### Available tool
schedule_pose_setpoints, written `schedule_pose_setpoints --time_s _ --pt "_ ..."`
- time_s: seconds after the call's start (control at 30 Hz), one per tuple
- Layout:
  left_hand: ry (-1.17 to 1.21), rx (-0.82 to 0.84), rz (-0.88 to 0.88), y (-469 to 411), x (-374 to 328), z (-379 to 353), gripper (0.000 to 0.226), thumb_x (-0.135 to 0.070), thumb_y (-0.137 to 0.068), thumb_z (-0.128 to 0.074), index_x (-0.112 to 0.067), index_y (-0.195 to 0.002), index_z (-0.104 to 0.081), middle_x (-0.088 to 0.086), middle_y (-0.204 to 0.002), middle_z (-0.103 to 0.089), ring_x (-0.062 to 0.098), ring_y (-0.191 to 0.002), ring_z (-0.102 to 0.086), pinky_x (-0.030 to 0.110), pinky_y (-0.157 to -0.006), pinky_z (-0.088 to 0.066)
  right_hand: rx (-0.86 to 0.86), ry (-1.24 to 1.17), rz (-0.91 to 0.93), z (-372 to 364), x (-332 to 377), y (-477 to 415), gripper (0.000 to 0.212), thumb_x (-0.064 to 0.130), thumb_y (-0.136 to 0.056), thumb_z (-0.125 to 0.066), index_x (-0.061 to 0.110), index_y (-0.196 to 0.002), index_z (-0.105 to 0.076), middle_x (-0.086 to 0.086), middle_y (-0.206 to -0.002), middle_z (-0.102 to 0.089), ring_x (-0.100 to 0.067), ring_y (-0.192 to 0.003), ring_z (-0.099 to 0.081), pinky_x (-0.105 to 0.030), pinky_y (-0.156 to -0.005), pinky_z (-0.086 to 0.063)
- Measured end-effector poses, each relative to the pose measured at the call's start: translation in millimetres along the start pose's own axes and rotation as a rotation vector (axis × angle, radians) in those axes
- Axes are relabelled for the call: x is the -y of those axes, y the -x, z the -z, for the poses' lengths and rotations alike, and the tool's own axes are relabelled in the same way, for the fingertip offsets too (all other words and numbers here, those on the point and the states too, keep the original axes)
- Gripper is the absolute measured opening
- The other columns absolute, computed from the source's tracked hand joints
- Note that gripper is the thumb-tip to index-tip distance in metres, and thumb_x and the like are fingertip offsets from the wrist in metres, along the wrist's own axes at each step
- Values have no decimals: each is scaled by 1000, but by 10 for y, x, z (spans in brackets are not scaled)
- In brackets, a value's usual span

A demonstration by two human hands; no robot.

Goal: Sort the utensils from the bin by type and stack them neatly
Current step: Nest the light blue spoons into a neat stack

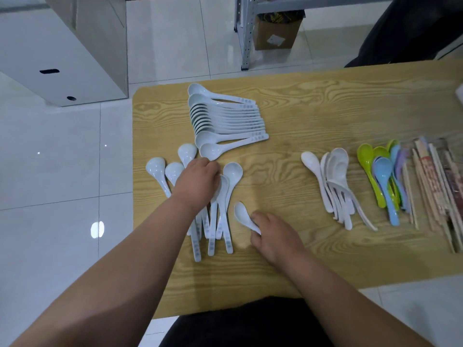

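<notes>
On the wooden table (313, 116) a neat row of stacked pale blue soup spoons (225, 118) lies at the back left. Below it several loose pale blue spoons (220, 211) lie fanned out with bowls away from me. My left hand (198, 181) lies over this loose group, fingers curled around the spoon handles. My right hand (273, 234) pinches the handle of a small white spoon (241, 214) that lies on the table. At the right sit a pile of white spoons (335, 181), coloured plastic spoons (383, 176) and wrapped chopsticks (438, 186).
A white cabinet (62, 51) stands on the tiled floor to the left. Behind the table are a metal shelf leg (246, 33) and a cardboard box (275, 31). A dark-clothed person (406, 28) stands at the far right corner.
</notes>
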State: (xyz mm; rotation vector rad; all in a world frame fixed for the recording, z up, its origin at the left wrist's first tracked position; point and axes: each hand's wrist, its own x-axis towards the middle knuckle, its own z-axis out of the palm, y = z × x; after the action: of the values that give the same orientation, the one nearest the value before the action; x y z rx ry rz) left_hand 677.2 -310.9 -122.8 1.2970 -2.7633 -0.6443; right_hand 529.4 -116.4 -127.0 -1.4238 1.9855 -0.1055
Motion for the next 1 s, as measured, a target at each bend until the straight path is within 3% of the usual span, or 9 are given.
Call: schedule_pose_setpoints --time_s 0.1,0.2,0.33,0.4,0.5,0.63,0.73,0.87,1.0 --pt "72 -7 1 94 -56 68 9 -14 -90 -59 -5 -89 -63 10 -86 -56 29 -81 -54 32 -65 -35 -81 -203 -75 83 18 44 34 25 -98 -54 20 -130 -61 -5 -114 -59 -21 -98 -57 -34 -78 -46" --pt "146 41 85 320 -143 158 10 -20 -92 -58 -10 -88 -59 4 -85 -54 24 -73 -54 32 -59 -38 -162 -286 -48 136 87 90 35 25 -102 -50 21 -135 -60 -3 -112 -56 -17 -94 -55 -30 -75 -43" --pt "426 71 290 624 -294 296 12 -22 -88 -64 -18 -78 -58 0 -73 -62 15 -67 -60 28 -58 -45 -91 -186 14 96 261 126 42 29 -103 -49 25 -146 -50 -3 -121 -47 -15 -83 -49 -27 -72 -40" --pt "543 102 392 727 -361 337 12 -22 -87 -65 -17 -79 -58 0 -74 -66 12 -63 -66 25 -57 -48 -70 -136 45 69 311 153 42 33 -103 -49 27 -145 -48 -2 -119 -44 -19 -81 -53 -31 -72 -47" --pt "691 128 524 805 -417 356 13 -22 -90 -61 -9 -87 -59 -1 -77 -64 8 -61 -70 19 -55 -47 -16 -208 81 75 332 186 44 43 -101 -50 34 -144 -46 3 -116 -48 -18 -92 -57 -36 -81 -51" --pt "819 207 569 729 -419 331 20 -27 -94 -56 -8 -94 -62 -1 -83 -67 15 -66 -73 38 -72 -58 55 -310 42 86 281 178 27 39 -95 -62 28 -120 -62 7 -96 -58 -15 -88 -57 -35 -79 -52" --pt "498 99 415 492 -282 282 18 -30 -96 -52 -17 -101 -63 -2 -93 -66 18 -82 -67 31 -68 -54 82 -533 -88 132 240 216 13 27 -96 -64 26 -109 -67 5 -95 -60 -15 -82 -64 -24 -64 -56" --pt "59 97 191 133 -99 171 35 -30 -95 -57 -15 -126 -60 8 -124 -52 26 -108 -57 36 -80 -49 74 -532 -103 196 165 245 9 31 -97 -63 31 -105 -66 9 -87 -63 -8 -79 -62 -25 -66 -51" --pt "-132 155 127 -74 -99 40 23 -27 -98 -49 -12 -105 -63 6 -106 -52 27 -105 -54 36 -69 -43 55 -502 -106 226 122 259 9 33 -97 -63 37 -88 -61 12 -74 -56 0 -65 -52 -20 -60 -36"
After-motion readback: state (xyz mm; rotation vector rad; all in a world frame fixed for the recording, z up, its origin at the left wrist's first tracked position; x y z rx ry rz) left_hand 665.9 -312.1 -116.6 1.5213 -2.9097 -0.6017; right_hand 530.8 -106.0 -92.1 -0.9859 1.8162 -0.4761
